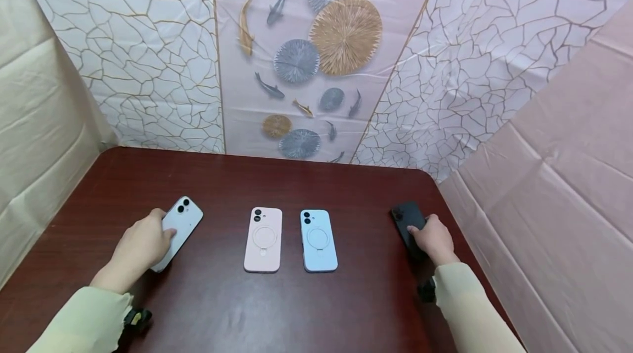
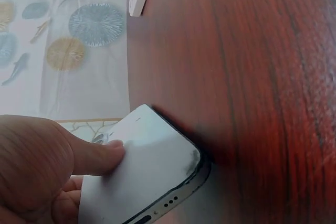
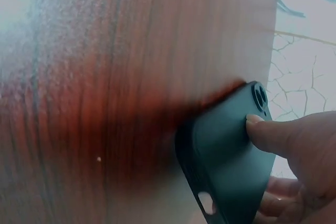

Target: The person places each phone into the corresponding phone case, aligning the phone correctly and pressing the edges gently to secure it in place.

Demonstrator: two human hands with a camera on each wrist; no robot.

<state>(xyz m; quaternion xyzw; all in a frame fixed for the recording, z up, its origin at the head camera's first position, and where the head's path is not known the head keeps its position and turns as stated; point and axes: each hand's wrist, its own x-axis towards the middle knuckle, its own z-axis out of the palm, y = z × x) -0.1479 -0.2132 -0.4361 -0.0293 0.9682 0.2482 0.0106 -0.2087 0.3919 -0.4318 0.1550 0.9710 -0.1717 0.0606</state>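
Note:
My left hand (image 1: pixel 143 240) grips a white smartphone (image 1: pixel 182 226) by its sides, thumb across the back. Its twin lenses point up and away in the head view. In the left wrist view, the phone's bottom edge with port and speaker holes shows, and the thumb (image 2: pixel 100 156) presses on the back. On the right, my right hand (image 1: pixel 434 238) pinches a black phone case (image 1: pixel 411 224), thumb on its back. A camera cutout and an oval opening at the lower edge of the case (image 3: pixel 226 140) appear in the right wrist view. Its inside is hidden.
Between the hands, a pink phone case (image 1: pixel 264 262) and a light blue phone case (image 1: pixel 320 262) lie side by side, each with a ring on its back. Whether they contain phones I cannot tell. Patterned cloth (image 1: pixel 163 67) hangs behind the dark red wooden table (image 1: pixel 237 314).

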